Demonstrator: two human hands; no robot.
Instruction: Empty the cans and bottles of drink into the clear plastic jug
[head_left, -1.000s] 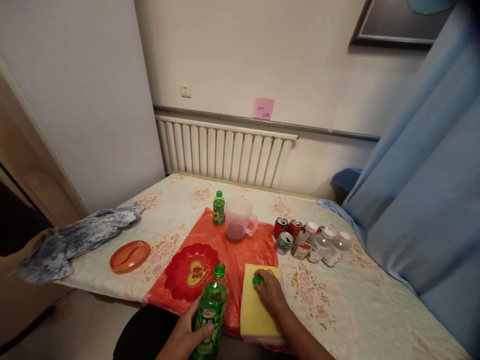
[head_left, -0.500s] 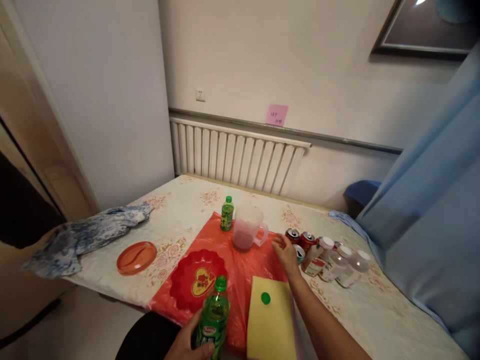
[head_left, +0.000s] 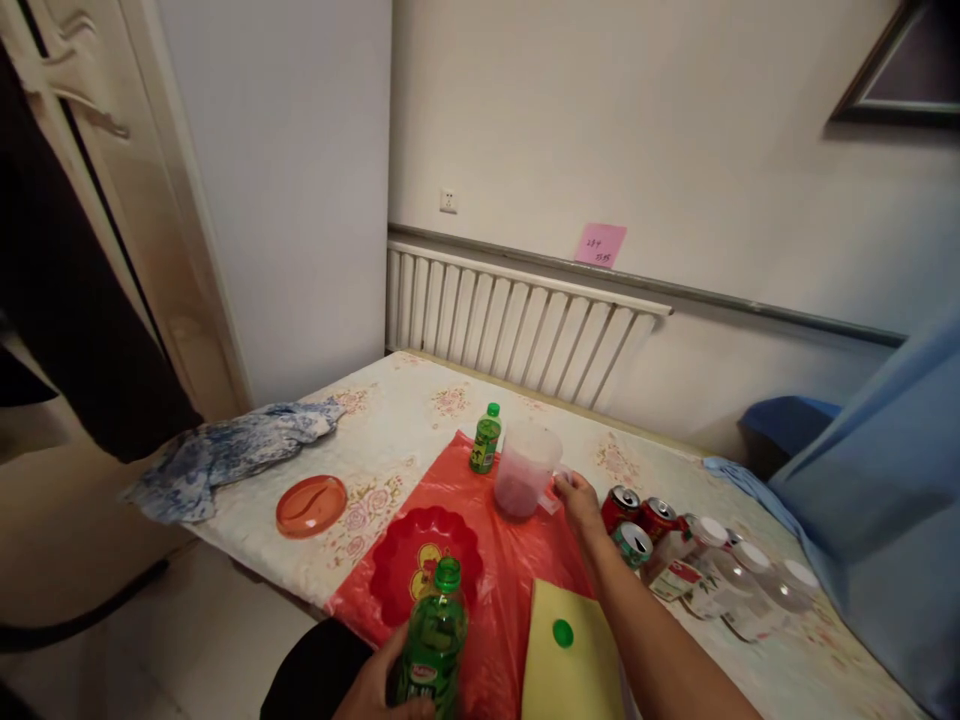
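My left hand (head_left: 384, 680) is wrapped round a green plastic bottle (head_left: 435, 640) with no cap on its neck, held upright at the near edge. My right hand (head_left: 579, 502) has its fingers closed on the handle of a translucent measuring jug (head_left: 525, 468), which stands on a red plastic sheet (head_left: 495, 570). Pinkish colour shows in the jug's lower part. Behind the held bottle lies a red scalloped dish (head_left: 386, 570) with a yellow print. A green cap (head_left: 562, 633) rests on a yellow pad (head_left: 566, 675). A second green bottle (head_left: 486, 440), capped, stands left of the jug.
On the right stand several drink cans (head_left: 631, 543) and clear bottles with white lids (head_left: 720, 590), close to my right forearm. An orange round lid (head_left: 311, 505) and a crumpled blue-white cloth (head_left: 240, 450) lie at left. A radiator (head_left: 517, 320) runs behind the table.
My right hand has moved onto the jug's handle and closed on it. The view has shifted left, so things appear further right. My left hand still holds the bottle.
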